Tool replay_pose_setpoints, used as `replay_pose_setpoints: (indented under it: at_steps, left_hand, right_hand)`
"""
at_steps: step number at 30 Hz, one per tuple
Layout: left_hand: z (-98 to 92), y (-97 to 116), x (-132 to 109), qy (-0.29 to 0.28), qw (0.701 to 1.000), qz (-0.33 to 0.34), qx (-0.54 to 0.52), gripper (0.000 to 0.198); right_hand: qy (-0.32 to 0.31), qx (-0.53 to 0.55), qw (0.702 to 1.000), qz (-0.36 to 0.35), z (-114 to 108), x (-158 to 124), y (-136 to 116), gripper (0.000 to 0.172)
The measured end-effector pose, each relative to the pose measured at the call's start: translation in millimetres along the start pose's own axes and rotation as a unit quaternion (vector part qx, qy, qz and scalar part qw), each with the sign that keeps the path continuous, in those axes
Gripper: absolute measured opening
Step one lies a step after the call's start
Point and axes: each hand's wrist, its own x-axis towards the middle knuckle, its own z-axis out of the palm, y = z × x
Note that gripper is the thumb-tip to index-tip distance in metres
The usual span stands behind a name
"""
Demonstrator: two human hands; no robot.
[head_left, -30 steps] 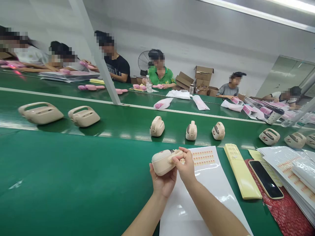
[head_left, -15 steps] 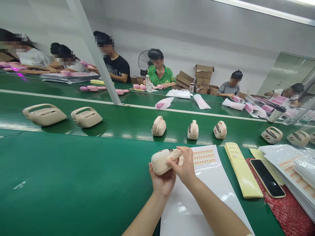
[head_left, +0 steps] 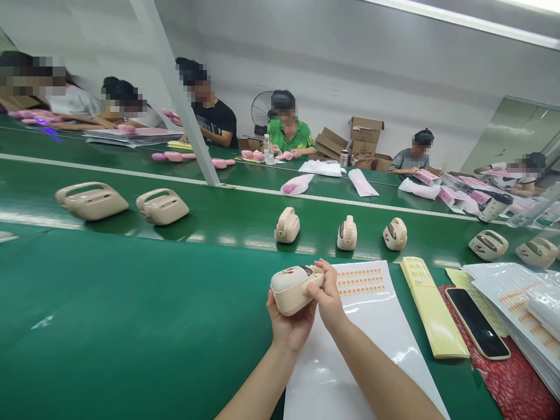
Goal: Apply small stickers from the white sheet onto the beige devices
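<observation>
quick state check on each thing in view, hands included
left hand: cupped under the beige device, holding it
right hand: fingertips pressed on the device's end
beige device: held off the table, lying sideways
sticker sheet: flat, rows partly used
phone: screen dark, face up
beige devices on belt: standing apart, untouched

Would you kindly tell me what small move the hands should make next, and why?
Probably press the right hand fingertips down firmly: they rest on the end of the beige device, which the left hand cups from below, above the sticker sheet.
</observation>
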Motion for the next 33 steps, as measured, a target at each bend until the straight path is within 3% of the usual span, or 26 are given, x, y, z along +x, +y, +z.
replay_pose_setpoints:
  at_steps: [7, 11, 18, 33]
  left_hand:
    - [-1.5, 5, 3, -0.073, 0.996, 0.031, 0.029, 0.036]
    - [-3.1, 7, 4, -0.097, 0.995, 0.018, 0.014, 0.036]
    - [-5.0, 4, -1, -0.009, 1.0, 0.008, 0.007, 0.038]
    - [10.7, -1, -3, 0.043, 0.998, 0.037, 0.029, 0.045]
  right_hand:
    - [-0.078, 0.078, 0.994, 0.006, -6, 6, 5, 0.036]
    - [-0.04, 0.03, 0.999, 0.014, -3, 4, -1, 0.032]
    - [0.057, -0.024, 0.998, 0.025, 9, -4, -13, 0.036]
    - [0.028, -0.01, 0.997, 0.065, 3, -3, -24, 0.043]
